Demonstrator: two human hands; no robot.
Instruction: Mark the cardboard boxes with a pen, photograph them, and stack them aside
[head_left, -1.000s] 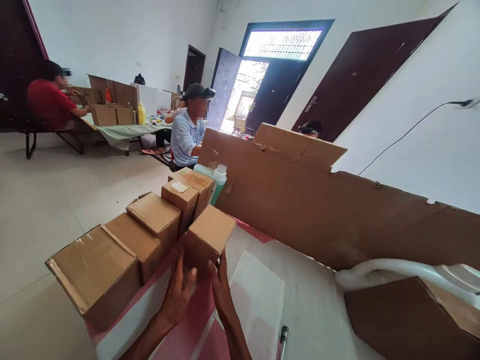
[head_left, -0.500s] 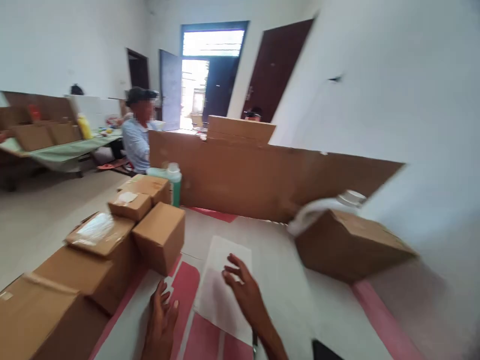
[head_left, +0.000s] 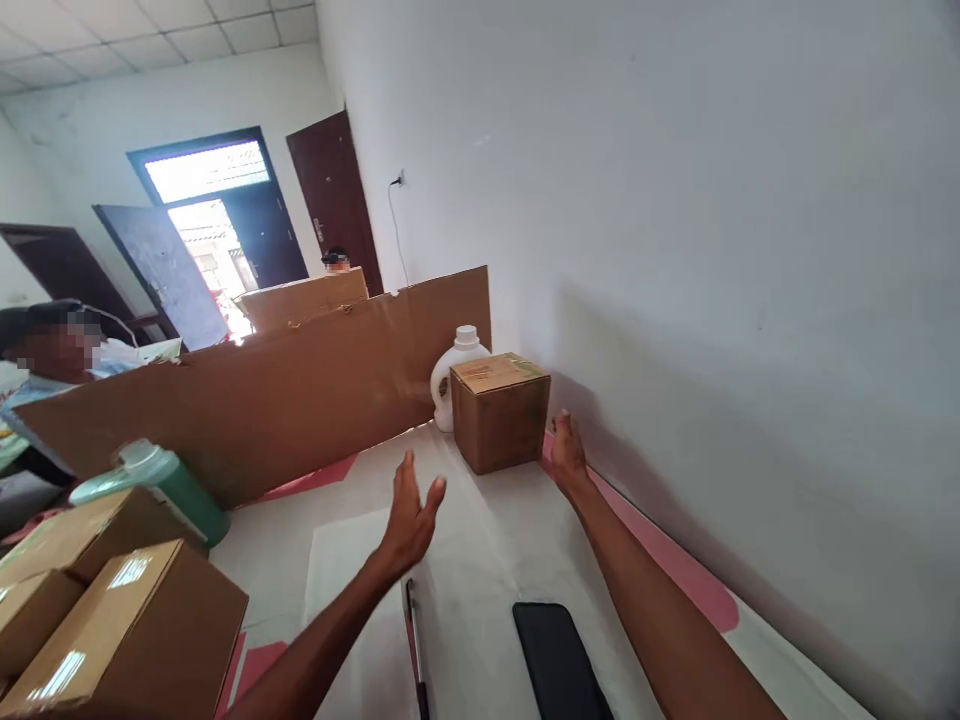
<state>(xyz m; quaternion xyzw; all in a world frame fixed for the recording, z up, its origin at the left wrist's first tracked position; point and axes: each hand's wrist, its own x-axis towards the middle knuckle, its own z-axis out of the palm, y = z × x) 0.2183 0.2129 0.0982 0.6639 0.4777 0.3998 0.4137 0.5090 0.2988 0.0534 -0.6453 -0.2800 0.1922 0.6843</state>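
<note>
A brown cardboard box [head_left: 510,425] stands at the back right of the table, close to the wall. My right hand [head_left: 568,450] is just right of this box, fingers stretched out; whether it touches the side I cannot tell. My left hand [head_left: 411,510] hovers in front and to the left of the box, apart from it, with thumb and fingers spread and nothing held. Behind the box is a white jug [head_left: 444,385] with a white cap, partly hidden. Below my hands lie a black phone [head_left: 559,660], a thin pen-like rod [head_left: 416,640] and a white paper sheet [head_left: 352,570].
Stacked cardboard boxes [head_left: 157,630] fill the left front. A bottle of green liquid [head_left: 184,490] is behind them. An upright cardboard panel [head_left: 300,410] borders the table's far side, and a white wall [head_left: 712,300] its right. Two people are beyond the panel.
My view has swung right. Both hands have moved from over the paper and pink patches toward the box by the wall, one on either side. The phone now shows more fully.
</note>
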